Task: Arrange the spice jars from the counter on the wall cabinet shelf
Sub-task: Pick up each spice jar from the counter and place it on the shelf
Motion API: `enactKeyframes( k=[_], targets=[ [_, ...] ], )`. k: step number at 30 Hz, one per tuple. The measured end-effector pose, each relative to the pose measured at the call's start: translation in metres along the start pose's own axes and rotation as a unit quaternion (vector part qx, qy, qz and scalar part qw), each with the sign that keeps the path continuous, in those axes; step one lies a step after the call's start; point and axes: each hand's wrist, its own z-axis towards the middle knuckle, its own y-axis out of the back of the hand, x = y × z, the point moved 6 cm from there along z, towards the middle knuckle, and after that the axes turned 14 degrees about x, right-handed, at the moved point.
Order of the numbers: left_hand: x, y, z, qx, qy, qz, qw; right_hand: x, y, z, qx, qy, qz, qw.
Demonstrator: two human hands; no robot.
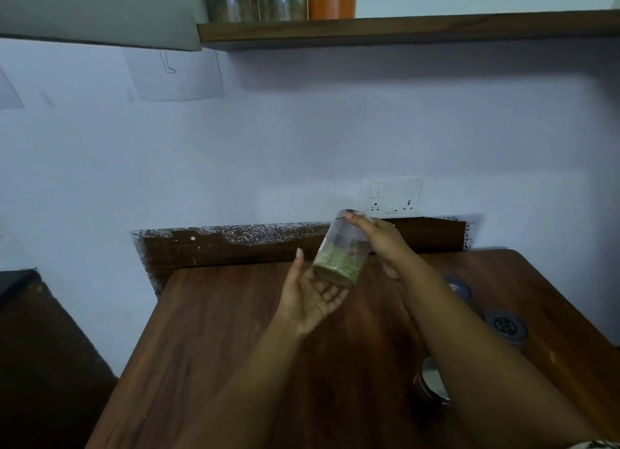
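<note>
Holding a clear jar [342,247] of green flakes above the wooden counter [235,331], my right hand [379,237] wraps it near the lid end, fingers curled over the top and side. I see the jar tilted, its lid end leaning toward the wall and its base toward me. My left hand [312,297] sits just under the jar's base, palm up and fingers loosely spread; whether the fingertips touch the base I cannot tell.

Right of the jar, on the counter, two grey-lidded jars stand partly behind my right forearm: a far one [459,287] and a nearer one [508,327]. Nearer to me than the jar, a shiny metal lid [432,381] peeks out from under the same forearm.

High above the jar, the wooden shelf [402,29] carries three labelled jars in a row: two with brown contents [231,2] [283,2] and an orange-filled one [332,2]. Behind the jar, a switch plate [391,195] sits on the wall.
</note>
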Motion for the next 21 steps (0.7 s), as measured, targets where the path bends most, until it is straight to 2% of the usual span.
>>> enactKeyframes(
  k=[3, 6, 8, 10, 12, 13, 17, 20, 21],
  targets=[
    [-0.002, -0.005, -0.002, 0.029, 0.001, 0.008, 1.000, 0.001, -0.009, 0.001, 0.023, -0.002, 0.037, 0.999],
    [-0.011, -0.016, -0.002, -0.028, -0.080, 0.189, 0.978, 0.000, -0.011, 0.003, 0.012, -0.012, 0.064, 0.998],
    [-0.018, -0.017, -0.002, -0.047, -0.133, 0.257, 0.956, 0.003, -0.011, 0.001, 0.005, -0.007, 0.057, 0.998],
    [-0.025, -0.021, -0.003, 0.006, -0.118, 0.211, 0.970, 0.008, -0.010, -0.001, 0.010, 0.012, 0.081, 0.997],
    [-0.026, -0.020, -0.003, 0.072, -0.064, 0.105, 0.990, 0.014, -0.011, -0.004, 0.025, 0.029, 0.115, 0.993],
    [-0.027, -0.020, -0.003, 0.084, -0.048, 0.096, 0.991, 0.017, -0.013, -0.005, 0.040, 0.038, 0.124, 0.991],
    [-0.031, -0.025, -0.001, 0.062, -0.059, 0.231, 0.969, 0.026, -0.025, -0.010, 0.097, 0.061, 0.102, 0.988],
    [-0.034, -0.036, -0.006, 0.152, -0.037, 0.182, 0.971, 0.033, -0.023, -0.014, 0.115, 0.073, 0.105, 0.985],
    [-0.037, -0.039, -0.009, 0.157, -0.032, 0.171, 0.972, 0.036, -0.022, -0.015, 0.115, 0.074, 0.106, 0.985]
  ],
)
